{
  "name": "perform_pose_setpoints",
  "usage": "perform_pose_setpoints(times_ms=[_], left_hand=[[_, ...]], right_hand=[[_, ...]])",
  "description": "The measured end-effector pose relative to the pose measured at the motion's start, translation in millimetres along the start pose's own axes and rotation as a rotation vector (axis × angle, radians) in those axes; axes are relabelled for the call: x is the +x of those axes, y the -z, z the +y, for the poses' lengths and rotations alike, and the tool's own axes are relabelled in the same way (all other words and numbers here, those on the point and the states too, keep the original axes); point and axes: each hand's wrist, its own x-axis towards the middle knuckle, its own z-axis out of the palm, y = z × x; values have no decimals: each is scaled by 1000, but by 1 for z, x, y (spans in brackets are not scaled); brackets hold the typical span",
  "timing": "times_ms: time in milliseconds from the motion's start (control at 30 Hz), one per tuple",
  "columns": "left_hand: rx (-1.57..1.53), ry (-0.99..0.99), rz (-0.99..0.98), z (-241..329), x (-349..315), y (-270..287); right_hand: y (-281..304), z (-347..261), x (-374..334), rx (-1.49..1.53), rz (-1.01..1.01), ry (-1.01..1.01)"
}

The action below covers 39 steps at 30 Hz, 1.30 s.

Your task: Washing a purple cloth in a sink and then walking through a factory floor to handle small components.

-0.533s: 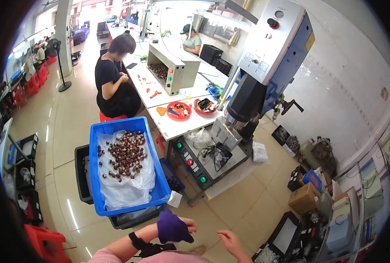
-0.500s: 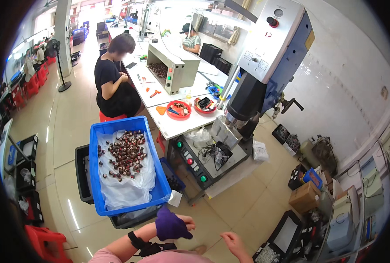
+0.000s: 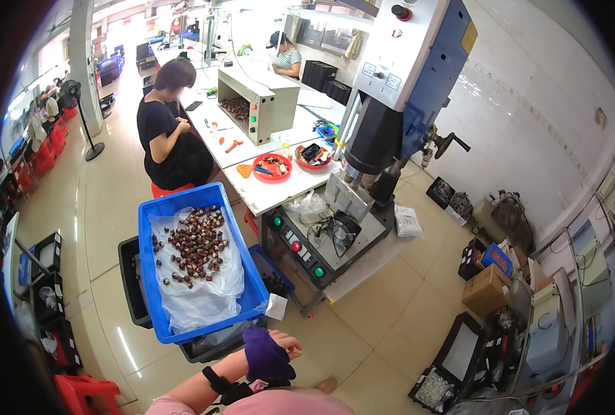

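My left hand (image 3: 288,344) hangs just past the near right corner of a blue plastic tub (image 3: 258,304), apart from it. Purple cloth (image 3: 264,353) wraps its back and wrist, leaving the fingers bare and loosely bent. Nothing shows between them. A black strap (image 3: 216,380) circles the forearm. My right hand is out of the picture. In the tub, many small round dark brown and red pieces (image 3: 195,243) lie on a white plastic sheet (image 3: 204,304). A white paper slip (image 3: 276,306) is at the tub's near right corner.
Black crates (image 3: 133,283) stand under and beside the tub. A tall press machine (image 3: 373,131) rises beyond the bench (image 3: 252,197), which carries red bowls (image 3: 273,167) and a metal box (image 3: 259,104). A seated person (image 3: 166,131) works there. A red stool (image 3: 86,387) is near left.
My right hand has left the picture at the lower edge. My left hand has shifted slightly left, its fingers turned a little. The whole view has swung slightly to the right.
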Motion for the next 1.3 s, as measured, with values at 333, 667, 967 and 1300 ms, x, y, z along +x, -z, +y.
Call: perform_pose_setpoints(times_ms=[333,667,967,1300], left_hand=[[-29,-91,93,20,17,-7],[-174,-66,371,18,0,-9],[-252,84,469,11,-2,-8],[-139,43,586,35,7,-2]], right_hand=[[-15,2,58,126,-145,49],[-5,-1,82,185,-389,93],[14,-5,105,199,-471,8],[18,-26,137,238,-600,-41]])
